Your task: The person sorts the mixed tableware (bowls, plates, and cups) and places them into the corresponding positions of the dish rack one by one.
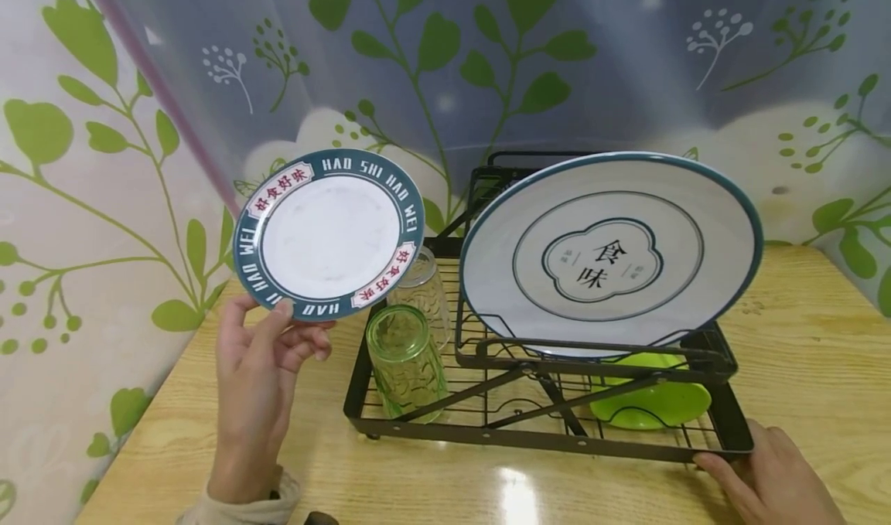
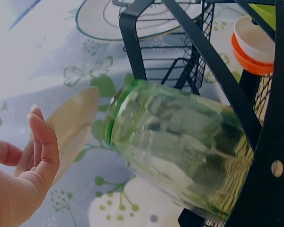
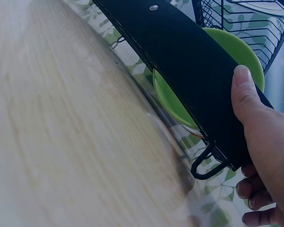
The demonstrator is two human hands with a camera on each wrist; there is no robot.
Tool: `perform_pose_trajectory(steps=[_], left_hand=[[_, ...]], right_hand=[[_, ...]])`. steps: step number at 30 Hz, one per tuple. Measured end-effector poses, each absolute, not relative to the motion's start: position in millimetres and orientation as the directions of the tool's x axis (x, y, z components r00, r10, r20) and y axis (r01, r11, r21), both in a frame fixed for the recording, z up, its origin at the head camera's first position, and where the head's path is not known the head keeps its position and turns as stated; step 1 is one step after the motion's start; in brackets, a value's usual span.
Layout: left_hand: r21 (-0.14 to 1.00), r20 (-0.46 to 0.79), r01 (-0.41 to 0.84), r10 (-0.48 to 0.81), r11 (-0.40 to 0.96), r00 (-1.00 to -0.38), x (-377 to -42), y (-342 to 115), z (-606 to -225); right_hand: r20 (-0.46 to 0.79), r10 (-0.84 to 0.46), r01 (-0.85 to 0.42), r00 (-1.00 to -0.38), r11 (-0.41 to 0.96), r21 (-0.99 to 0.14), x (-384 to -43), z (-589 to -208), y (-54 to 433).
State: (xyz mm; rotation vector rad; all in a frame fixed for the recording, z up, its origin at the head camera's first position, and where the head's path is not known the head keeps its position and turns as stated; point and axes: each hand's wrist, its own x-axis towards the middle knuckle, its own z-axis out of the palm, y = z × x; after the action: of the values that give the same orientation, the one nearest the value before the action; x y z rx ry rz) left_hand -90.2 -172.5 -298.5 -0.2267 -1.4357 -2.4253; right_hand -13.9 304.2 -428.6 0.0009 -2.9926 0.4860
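Observation:
In the head view my left hand (image 1: 254, 378) pinches the lower rim of a small white plate (image 1: 332, 235) with a teal lettered border. It holds the plate tilted up, left of the black dish rack (image 1: 480, 434). The left wrist view shows this plate (image 2: 78, 116) nearly edge-on, beside a green glass (image 2: 180, 142). My right hand (image 1: 783, 475) grips the rack's front right corner; in the right wrist view its thumb (image 3: 244, 87) lies on the black frame. A large white plate (image 1: 605, 254) with a teal rim leans in the rack's upper tier.
Upside down in the rack's left end stand the green glass and a clear glass (image 1: 426, 293). Green dishware (image 1: 650, 401) sits at the right below the large plate. An orange bowl (image 2: 248, 59) shows in the left wrist view. Behind the wooden table (image 1: 821, 339) is a leaf-patterned covering (image 1: 445, 61).

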Motion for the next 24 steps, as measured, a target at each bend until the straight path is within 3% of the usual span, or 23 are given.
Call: perform_pose_trajectory(steps=[7,24], left_hand=[[0.811,0.341,0.367,-0.142,-0.456,-0.929,-84.6,-169.5,-294.7],[0.821,0.419,0.427,-0.107,-0.379,-0.902,-79.1,-162.8,-291.3]], right_hand=[[0.149,0.0,-0.049,-0.989,0.944,-0.326,-13.4,-430.0,304.1],[0.093,0.021,-0.01,-0.995,0.947,-0.321,-13.7,-428.0,304.2]])
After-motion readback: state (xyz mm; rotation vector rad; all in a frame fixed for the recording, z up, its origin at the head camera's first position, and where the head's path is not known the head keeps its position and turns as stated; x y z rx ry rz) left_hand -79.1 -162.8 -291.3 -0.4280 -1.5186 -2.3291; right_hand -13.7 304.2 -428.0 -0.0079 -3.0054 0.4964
